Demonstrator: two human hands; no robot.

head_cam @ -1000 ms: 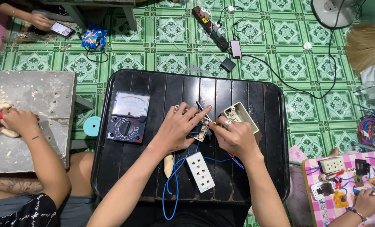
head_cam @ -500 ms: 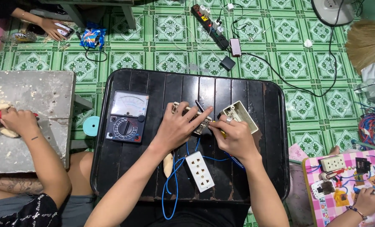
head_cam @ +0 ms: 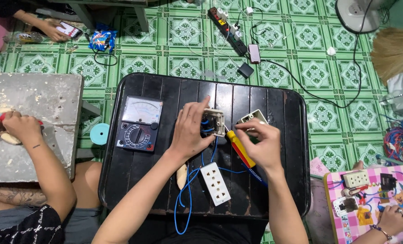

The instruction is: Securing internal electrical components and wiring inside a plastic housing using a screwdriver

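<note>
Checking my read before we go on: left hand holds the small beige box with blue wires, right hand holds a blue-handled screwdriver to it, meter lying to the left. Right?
Not quite: in the head view the screwdriver in the right hand has a red and yellow handle, not blue. The rest stands: the left hand holds the small beige box with blue wires, and the meter lies to the left.

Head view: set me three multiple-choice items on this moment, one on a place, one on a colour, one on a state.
1. Where does the analog multimeter lie on the black tray table?
A. Left part
B. Right part
C. Off it

2. What colour are the wires on the white socket strip?
A. Red
B. Blue
C. Yellow

3. What does the right hand hold?
A. Nothing
B. The multimeter
C. A red and yellow screwdriver

Key: 1 A, left of the left hand. 2 B, blue loops. 3 C, handle under the fingers.
</note>
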